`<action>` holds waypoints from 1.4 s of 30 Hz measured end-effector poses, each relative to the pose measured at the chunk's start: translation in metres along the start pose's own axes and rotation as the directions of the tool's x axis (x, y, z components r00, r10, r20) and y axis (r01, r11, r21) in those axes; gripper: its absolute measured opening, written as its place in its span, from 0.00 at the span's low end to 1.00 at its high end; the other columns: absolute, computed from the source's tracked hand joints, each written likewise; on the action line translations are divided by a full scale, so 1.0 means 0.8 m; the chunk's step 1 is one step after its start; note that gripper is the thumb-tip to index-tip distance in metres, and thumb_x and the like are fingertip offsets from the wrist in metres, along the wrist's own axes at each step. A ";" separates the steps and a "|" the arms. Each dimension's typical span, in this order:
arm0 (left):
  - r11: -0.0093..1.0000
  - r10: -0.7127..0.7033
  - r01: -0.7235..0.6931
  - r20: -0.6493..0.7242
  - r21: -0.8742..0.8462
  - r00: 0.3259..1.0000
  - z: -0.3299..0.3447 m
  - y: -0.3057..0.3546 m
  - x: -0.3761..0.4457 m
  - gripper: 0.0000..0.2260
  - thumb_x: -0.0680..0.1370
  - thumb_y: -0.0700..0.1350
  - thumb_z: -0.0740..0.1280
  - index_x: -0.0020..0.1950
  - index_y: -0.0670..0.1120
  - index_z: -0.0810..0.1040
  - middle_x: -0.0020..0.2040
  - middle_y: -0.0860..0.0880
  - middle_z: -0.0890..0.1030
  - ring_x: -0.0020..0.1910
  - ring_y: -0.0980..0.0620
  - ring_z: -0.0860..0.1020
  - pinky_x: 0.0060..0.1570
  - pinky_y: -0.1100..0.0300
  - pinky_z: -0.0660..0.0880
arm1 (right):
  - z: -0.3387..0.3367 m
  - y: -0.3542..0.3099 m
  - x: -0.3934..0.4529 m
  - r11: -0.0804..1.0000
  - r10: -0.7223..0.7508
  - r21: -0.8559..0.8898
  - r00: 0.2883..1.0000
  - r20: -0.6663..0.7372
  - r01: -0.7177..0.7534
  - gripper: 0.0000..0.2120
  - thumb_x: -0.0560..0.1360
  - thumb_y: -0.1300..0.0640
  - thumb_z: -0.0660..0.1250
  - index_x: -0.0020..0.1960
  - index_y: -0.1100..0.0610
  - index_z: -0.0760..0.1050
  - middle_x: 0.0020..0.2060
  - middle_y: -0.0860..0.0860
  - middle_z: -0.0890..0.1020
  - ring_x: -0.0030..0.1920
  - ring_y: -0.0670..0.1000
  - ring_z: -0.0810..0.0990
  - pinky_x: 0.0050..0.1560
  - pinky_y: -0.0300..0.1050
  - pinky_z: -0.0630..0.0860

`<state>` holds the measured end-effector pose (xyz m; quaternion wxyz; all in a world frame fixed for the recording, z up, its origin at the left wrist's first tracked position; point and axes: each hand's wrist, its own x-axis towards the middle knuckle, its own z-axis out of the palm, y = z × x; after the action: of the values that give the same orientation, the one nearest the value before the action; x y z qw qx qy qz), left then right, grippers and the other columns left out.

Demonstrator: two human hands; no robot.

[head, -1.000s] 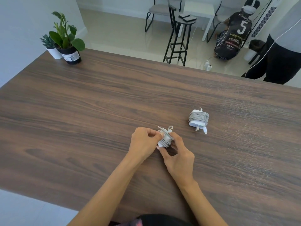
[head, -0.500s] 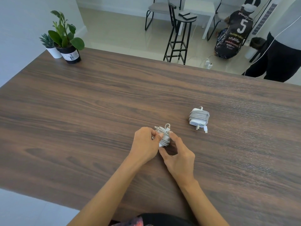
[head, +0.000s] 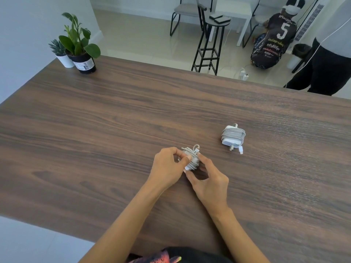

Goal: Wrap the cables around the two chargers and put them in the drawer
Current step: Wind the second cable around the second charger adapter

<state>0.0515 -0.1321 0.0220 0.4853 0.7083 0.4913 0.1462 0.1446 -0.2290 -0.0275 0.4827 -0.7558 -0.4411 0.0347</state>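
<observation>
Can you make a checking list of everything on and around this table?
Surface: dark wooden table, no drawer in sight.
Job's things: wrapped charger lies alone; second charger is held by both hands.
Clutter: two potted plants at the far left corner.
Grips: left hand and right hand pinch the second charger.
Cables: both wound round their chargers; plug end sticks out.
Surroundings: black stool, two people beyond.

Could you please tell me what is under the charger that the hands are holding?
Under the held charger only the wooden table shows, with a shadow. Left hand and right hand grip it and cover its lower side, so contact with the table cannot be told.
</observation>
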 end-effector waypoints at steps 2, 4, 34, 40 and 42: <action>0.994 0.030 -0.029 -0.013 0.108 0.999 -0.004 -0.002 0.004 0.07 0.74 0.52 0.70 0.43 0.49 0.77 0.51 0.53 0.79 0.46 0.56 0.78 0.45 0.63 0.71 | 0.000 -0.001 0.001 1.000 0.013 -0.007 1.000 0.011 -0.012 0.24 0.63 0.59 0.79 0.57 0.56 0.78 0.48 0.47 0.84 0.43 0.39 0.81 0.51 0.25 0.72; 0.986 0.090 -0.086 -0.018 0.146 0.996 -0.010 -0.006 0.007 0.12 0.72 0.53 0.72 0.50 0.51 0.75 0.54 0.54 0.76 0.45 0.58 0.77 0.44 0.64 0.69 | -0.001 -0.002 0.002 0.999 0.035 -0.006 0.999 0.016 -0.035 0.25 0.63 0.57 0.79 0.58 0.55 0.78 0.47 0.46 0.84 0.42 0.40 0.82 0.49 0.24 0.72; 0.885 0.466 -0.450 0.202 -0.119 0.862 -0.001 -0.047 0.014 0.23 0.74 0.30 0.66 0.65 0.49 0.73 0.63 0.57 0.76 0.63 0.62 0.74 0.63 0.67 0.68 | -0.015 -0.002 0.010 0.885 0.248 0.342 0.942 0.225 -0.315 0.29 0.61 0.68 0.78 0.53 0.44 0.75 0.49 0.39 0.83 0.51 0.40 0.82 0.54 0.32 0.75; 0.893 0.438 -0.400 0.189 -0.207 0.879 0.000 -0.046 0.014 0.24 0.75 0.30 0.64 0.64 0.54 0.72 0.64 0.55 0.76 0.63 0.61 0.75 0.63 0.65 0.70 | -0.017 -0.005 0.015 0.854 0.274 0.381 0.930 0.247 -0.353 0.29 0.62 0.68 0.78 0.53 0.42 0.76 0.51 0.42 0.83 0.52 0.40 0.82 0.56 0.34 0.75; 0.892 0.443 -0.413 0.171 -0.182 0.880 0.001 -0.047 0.013 0.23 0.75 0.31 0.65 0.64 0.53 0.72 0.63 0.56 0.76 0.62 0.61 0.75 0.63 0.64 0.70 | -0.015 -0.006 0.013 0.859 0.279 0.375 0.933 0.226 -0.348 0.29 0.62 0.68 0.77 0.53 0.41 0.76 0.51 0.40 0.82 0.52 0.40 0.82 0.55 0.34 0.75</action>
<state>0.0367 -0.1219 -0.0123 0.5381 0.7749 0.2573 0.2094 0.1539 -0.2296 -0.0137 0.5797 -0.6944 -0.3328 0.2663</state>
